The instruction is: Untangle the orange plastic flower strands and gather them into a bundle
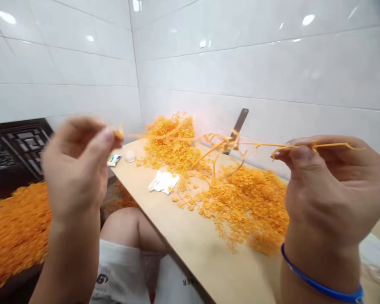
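Observation:
A thin orange stem with curled side branches (269, 145) stretches in the air between my two hands, above the table. My left hand (77, 173), blurred by motion, pinches its left end between thumb and fingertips. At the other end, my right hand (332, 190) has thumb and forefinger closed on the stem, and the tip sticks out past the fingers. A blue band (319, 285) circles my right wrist. Below lie a far pile of orange sprigs (171, 147) and a nearer pile of orange sprigs (253, 202), both made of many small pieces.
The pale wooden table (174, 226) runs along a white tiled wall. On it are a crumpled white wrapper (164, 182), a small clear cup (130, 156) and a colourful packet (114, 160). A dark flat bar (240, 122) stands near the wall. An orange heap (15, 232) fills the left, before dark carved furniture (22, 143).

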### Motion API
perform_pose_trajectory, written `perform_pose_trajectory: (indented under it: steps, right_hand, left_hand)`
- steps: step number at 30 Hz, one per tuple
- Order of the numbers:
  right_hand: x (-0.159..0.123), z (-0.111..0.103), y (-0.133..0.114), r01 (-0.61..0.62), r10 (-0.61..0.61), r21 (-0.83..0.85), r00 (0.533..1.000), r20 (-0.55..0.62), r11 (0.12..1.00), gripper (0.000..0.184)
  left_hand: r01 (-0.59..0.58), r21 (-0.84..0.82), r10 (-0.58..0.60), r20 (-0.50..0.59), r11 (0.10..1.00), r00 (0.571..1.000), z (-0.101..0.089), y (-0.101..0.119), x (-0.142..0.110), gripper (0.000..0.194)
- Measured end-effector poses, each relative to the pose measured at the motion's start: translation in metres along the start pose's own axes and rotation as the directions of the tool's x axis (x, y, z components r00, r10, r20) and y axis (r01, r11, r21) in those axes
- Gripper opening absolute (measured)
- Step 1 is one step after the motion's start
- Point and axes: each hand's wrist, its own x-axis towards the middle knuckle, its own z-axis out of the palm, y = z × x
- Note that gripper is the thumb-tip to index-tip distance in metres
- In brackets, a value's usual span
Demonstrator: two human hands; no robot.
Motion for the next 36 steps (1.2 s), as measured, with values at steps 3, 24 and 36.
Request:
perform_pose_trajectory:
  steps: [3,24,36]
  right_hand:
    - [-0.017,0.010,0.004,-0.211,0.190,0.082,0.959,0.212,0.974,0.008]
    - [-0.093,0.193,0.141,0.387,0.560,-0.591,0.204,0.803,0.707,0.021]
    - [-0.023,0.289,0.161,0.742,0.615,-0.540,0.221,0.757,0.398,0.031]
  left_hand:
    - [0.404,-0.018,-0.404,0.032,0.914,0.914,-0.060,-0.018,-0.034,0.009]
    - [0.602,0.774,-0.721,-0.301,0.197,0.624,-0.276,-0.167,-0.165,0.031]
    - [0.410,0.686,-0.460,-0.123,0.601,0.879,-0.187,-0.132,-0.139,0.025]
